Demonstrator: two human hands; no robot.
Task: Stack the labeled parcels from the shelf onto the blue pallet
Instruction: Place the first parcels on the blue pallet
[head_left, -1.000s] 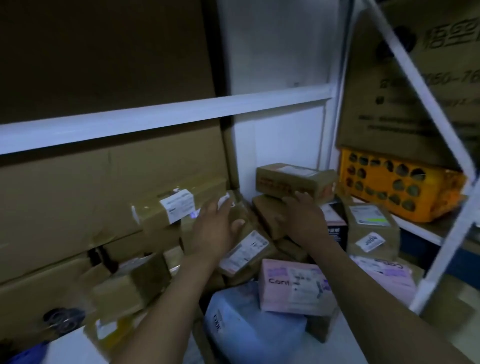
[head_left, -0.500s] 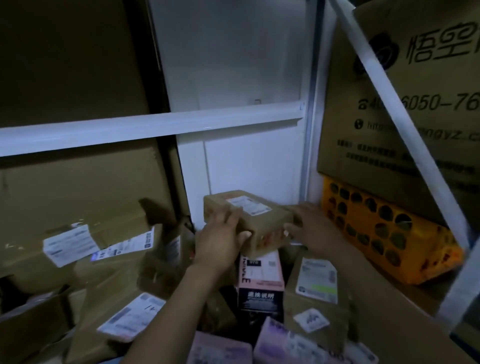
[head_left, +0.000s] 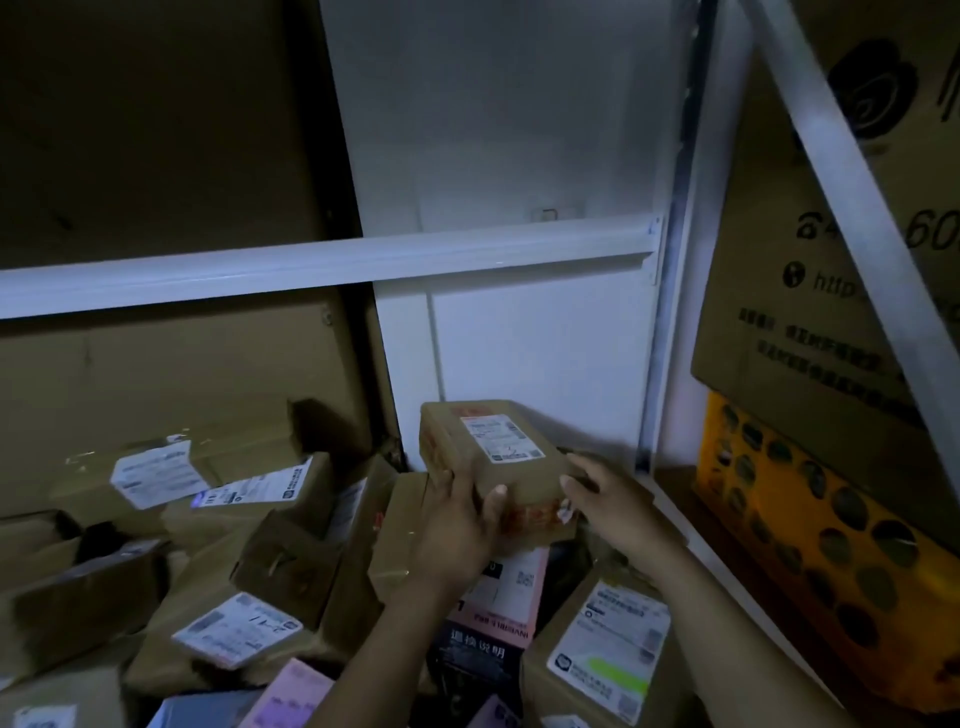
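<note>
- The job looks far from finished to me — the shelf is heaped with labelled parcels, and the blue pallet is nowhere in view, so I cannot say what is already stacked on it.
- One brown parcel is in hand, held tilted above the heap near the white back wall, its white label facing up.
- The left hand grasps its near left corner, thumb over the top edge. The right hand has its fingers wrapped round the right end.
- Still to come, as I judge it: carrying this parcel to the pallet, then all the rest.
- The held parcel's label is too fine to read, and so are those on the boxes to the left.
- Below the hands, a pink-and-black box shows "退换说明" in white.
- The big carton on the right carries a phone symbol, the digits "60" and "http" — the rest is cut off.
- Beneath it sits a yellow crate, with no writing I can make out.
</note>
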